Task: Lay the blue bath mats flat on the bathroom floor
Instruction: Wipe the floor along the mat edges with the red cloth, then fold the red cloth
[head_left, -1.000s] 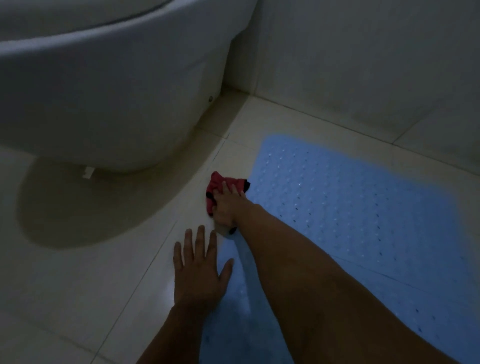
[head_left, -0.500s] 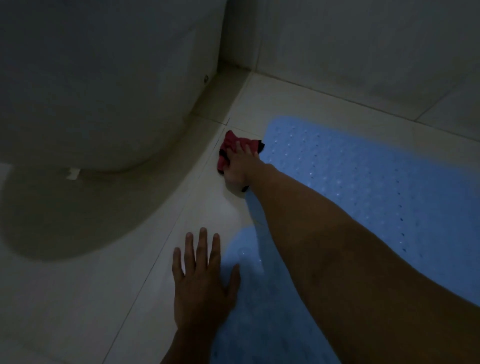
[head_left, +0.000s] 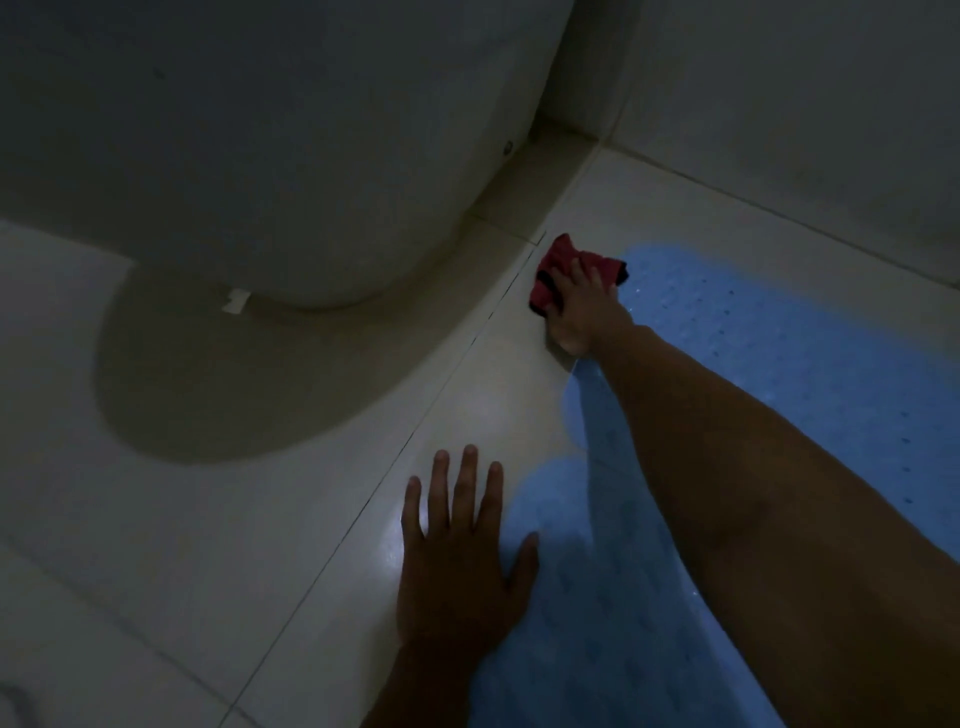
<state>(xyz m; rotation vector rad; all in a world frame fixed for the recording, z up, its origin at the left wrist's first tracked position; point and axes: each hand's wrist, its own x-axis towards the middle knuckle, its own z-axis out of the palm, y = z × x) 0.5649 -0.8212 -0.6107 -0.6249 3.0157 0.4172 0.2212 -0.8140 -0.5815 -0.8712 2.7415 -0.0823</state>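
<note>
Fingers: left hand (head_left: 457, 566) spread flat on the floor (head_left: 260, 545), thumb on the near blue bath mat (head_left: 597, 623)
Right hand (head_left: 579, 306): fingers extended, pressing a red cloth (head_left: 558, 265)
Far blue bath mat (head_left: 779, 353): flat beside the wall (head_left: 779, 104)
Toilet (head_left: 260, 156): floor's far-left

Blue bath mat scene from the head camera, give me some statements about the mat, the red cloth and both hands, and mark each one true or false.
1. The right hand presses a red cloth on the floor. True.
2. The left hand grips the blue bath mat. False: it rests flat, fingers spread, mostly on the tiled floor at the mat's edge.
3. The red cloth lies on top of the toilet. False: it lies on the floor by the mat's far corner.
4. The mat lies right of the toilet. True.
</note>
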